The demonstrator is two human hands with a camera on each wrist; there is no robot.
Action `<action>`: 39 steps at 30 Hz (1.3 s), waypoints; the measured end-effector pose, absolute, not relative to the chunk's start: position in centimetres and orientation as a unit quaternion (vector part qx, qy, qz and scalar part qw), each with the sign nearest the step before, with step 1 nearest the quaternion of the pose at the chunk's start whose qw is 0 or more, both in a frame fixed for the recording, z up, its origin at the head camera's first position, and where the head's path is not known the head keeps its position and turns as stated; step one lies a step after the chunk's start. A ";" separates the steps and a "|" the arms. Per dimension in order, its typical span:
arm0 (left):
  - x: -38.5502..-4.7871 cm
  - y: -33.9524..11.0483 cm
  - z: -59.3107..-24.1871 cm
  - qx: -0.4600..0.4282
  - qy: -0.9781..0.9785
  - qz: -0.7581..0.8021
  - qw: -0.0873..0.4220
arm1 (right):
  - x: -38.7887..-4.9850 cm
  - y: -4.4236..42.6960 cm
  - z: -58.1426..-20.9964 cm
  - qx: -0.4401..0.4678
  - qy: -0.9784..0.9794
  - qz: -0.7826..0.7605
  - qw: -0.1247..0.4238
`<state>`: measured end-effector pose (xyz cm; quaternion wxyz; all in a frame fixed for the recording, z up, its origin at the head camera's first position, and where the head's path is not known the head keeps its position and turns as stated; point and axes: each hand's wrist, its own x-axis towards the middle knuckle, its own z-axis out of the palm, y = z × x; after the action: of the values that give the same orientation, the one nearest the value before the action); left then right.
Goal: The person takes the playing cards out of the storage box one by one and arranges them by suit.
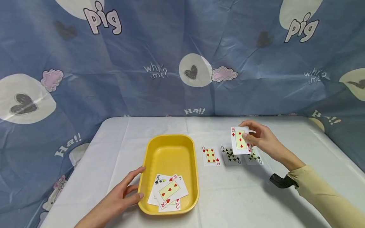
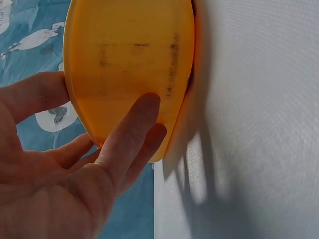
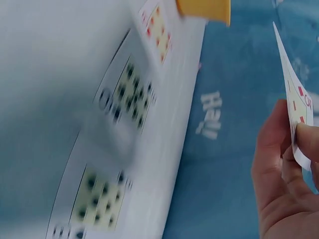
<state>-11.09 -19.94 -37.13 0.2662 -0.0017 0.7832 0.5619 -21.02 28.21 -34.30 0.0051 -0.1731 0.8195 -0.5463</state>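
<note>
My right hand [image 1: 263, 139] pinches a three of diamonds playing card [image 1: 238, 146] between thumb and fingers, held up above the table with its face toward the head camera. In the right wrist view the same card [image 3: 294, 99] appears nearly edge-on. Fingers of my left hand [image 1: 119, 193] touch the left side of a yellow tray [image 1: 165, 139]; the left wrist view shows them fairly straight against its outer wall [image 2: 129, 55]. Inside the tray's near end lie several overlapping cards, a three of hearts [image 1: 170, 192] on top and a king of spades [image 1: 158, 181] partly covered.
Right of the tray a row of face-up cards lies on the white table [image 1: 228, 196]: a six of hearts [image 1: 211, 156], a nine of clubs [image 1: 229, 157] and an eight of clubs [image 1: 255, 157], the last two partly hidden by the held card. A patterned blue cloth [image 1: 159, 91] hangs behind.
</note>
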 end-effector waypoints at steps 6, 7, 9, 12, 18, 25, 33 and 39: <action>-11.1 -20.0 -37.1 0.000 0.786 0.560 0.263 | -20.8 31.7 -34.5 -0.154 0.843 -0.516 0.000; -11.1 -20.0 -37.1 -0.002 0.786 0.560 0.262 | -20.8 32.4 -34.5 -0.152 0.845 -0.513 0.000; -11.1 -19.9 -37.2 -0.011 0.791 0.555 0.258 | -20.9 33.6 -34.7 -0.149 0.851 -0.504 0.002; -11.2 -19.8 -37.2 -0.018 0.793 0.553 0.254 | -21.0 35.3 -35.1 -0.144 0.861 -0.489 0.002; -11.3 -19.9 -37.2 -0.011 0.789 0.557 0.259 | -21.3 38.1 -36.5 -0.124 0.886 -0.448 -0.001; -11.4 -19.7 -37.2 -0.024 0.794 0.552 0.254 | -21.4 40.4 -38.4 -0.101 0.903 -0.415 0.044; -11.5 -19.8 -37.3 -0.025 0.794 0.550 0.258 | -21.9 40.8 -39.3 -0.129 0.942 -0.309 0.017; -11.5 -19.7 -37.4 -0.029 0.795 0.549 0.257 | -22.0 41.1 -39.8 -0.138 0.946 -0.293 0.027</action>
<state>-11.50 -19.71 -37.36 0.2565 -0.0286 0.7951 0.5489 -22.04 41.12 -39.78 0.0268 -0.1378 0.9459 -0.2925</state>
